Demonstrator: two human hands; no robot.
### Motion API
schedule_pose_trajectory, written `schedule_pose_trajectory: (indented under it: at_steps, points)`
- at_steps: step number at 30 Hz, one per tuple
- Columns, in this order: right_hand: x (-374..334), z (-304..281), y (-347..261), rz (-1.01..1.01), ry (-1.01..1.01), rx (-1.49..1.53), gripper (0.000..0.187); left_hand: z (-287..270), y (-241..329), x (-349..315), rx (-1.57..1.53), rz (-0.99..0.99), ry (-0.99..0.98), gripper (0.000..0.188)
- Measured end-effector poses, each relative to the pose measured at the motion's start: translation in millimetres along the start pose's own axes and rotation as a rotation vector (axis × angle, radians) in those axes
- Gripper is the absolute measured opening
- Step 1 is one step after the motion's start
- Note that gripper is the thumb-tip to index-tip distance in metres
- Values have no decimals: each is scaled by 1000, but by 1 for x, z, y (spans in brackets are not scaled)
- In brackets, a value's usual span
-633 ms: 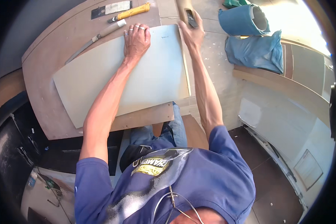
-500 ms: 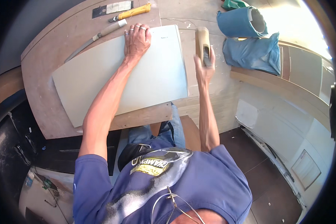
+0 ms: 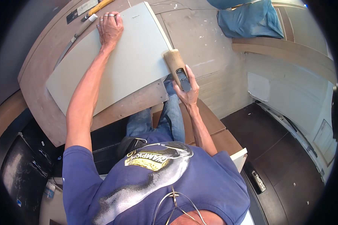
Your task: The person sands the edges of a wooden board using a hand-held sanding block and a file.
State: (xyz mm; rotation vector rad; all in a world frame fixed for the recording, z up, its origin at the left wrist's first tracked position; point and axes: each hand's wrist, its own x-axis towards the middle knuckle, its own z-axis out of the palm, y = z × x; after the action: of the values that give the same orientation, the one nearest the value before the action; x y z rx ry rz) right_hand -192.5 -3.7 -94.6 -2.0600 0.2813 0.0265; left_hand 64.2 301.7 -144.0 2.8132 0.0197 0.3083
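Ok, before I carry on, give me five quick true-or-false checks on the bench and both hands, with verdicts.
1. The left grip rests on the pale panel. True.
2. The right grip is empty. False: it holds a wooden plane.
3. A yellow-handled tool lies farther from the person than the left grip. True.
4. The blue cloth lies on top of the panel. False: it lies off to the panel's right.
5. The right grip is nearer the person's body than the left one. True.
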Motion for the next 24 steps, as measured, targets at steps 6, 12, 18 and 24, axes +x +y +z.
schedule_pose_trajectory:
  at_steps: [6, 12, 18, 24]
  points:
    - [-4, 1, 1, 5, 25, 50, 80, 5, -8, -4, -4, 26, 9, 24]
    - [9, -6, -10, 11, -4, -29, 79, 4, -3, -3, 16, 28, 15, 24]
    - [72, 33, -34, 21, -23, 33, 75, 3, -8, -1, -37, 25, -22, 26]
    - [18, 7, -6, -3, 23, 11, 76, 0, 2, -1, -57, 1, -21, 24]
